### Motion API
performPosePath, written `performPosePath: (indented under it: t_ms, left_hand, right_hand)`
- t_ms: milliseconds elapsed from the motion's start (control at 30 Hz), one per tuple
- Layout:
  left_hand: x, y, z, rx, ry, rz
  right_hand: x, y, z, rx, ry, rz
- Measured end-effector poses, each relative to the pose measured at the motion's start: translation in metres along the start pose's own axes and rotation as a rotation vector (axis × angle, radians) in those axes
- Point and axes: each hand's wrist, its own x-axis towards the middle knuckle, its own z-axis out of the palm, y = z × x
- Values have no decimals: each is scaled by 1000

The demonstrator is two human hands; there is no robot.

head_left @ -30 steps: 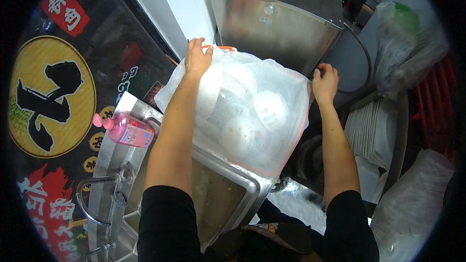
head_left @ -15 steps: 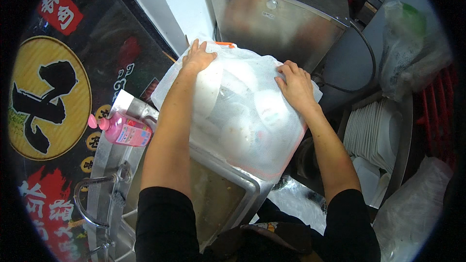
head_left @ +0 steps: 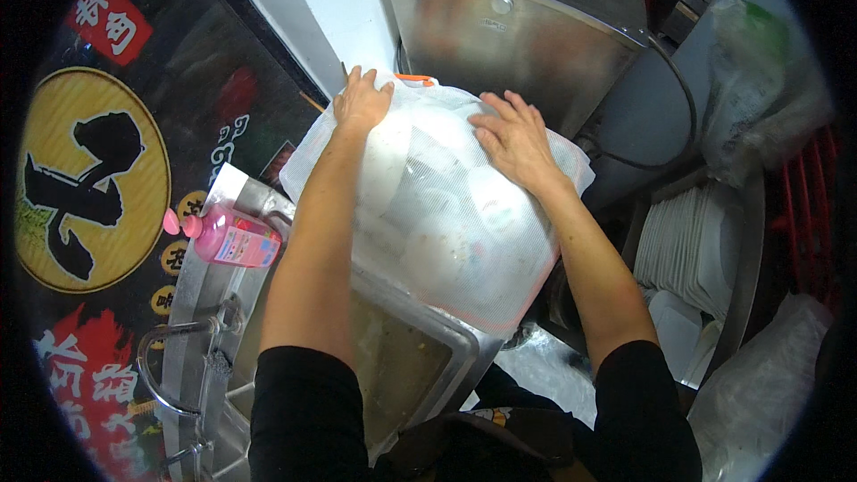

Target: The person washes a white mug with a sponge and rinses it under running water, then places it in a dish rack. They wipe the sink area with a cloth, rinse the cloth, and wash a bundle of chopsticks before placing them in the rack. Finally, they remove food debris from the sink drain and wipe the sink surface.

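Observation:
A white mesh cover [head_left: 522, 281] with a pinkish edge drapes over a heap of white dishes [head_left: 437, 245], whose shapes show dimly through the netting. My left hand [head_left: 361, 103] rests on the far left part of the mesh, fingers stretched forward near an orange strip [head_left: 415, 79]. On the far right part of the cover lies my right hand [head_left: 513, 138], its fingers spread and pointing up and left. Neither hand visibly grips the netting. What lies under the cover cannot be made out in detail.
A metal sink [head_left: 388, 375] holds murky water in front of the covered heap. At left are a pink pump bottle [head_left: 234, 236] and a curved faucet [head_left: 147, 366]. A steel cabinet [head_left: 518, 27] stands behind. Stacked white plates [head_left: 683, 236] sit in a bin at right.
My right hand has slid left and slightly away across the mesh, from its right edge toward the middle. My left hand has stayed nearly in place.

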Motion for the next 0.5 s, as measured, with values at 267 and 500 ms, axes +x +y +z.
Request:
performPosePath:
  t_ms: [267, 500]
  left_hand:
    - [-38, -11, -49, -535, 412, 137]
    - [-123, -66, -75, -442, 552, 229]
  right_hand:
    - [1, 5, 19, -58, -38, 66]
    - [3, 5, 18, -77, -76, 78]
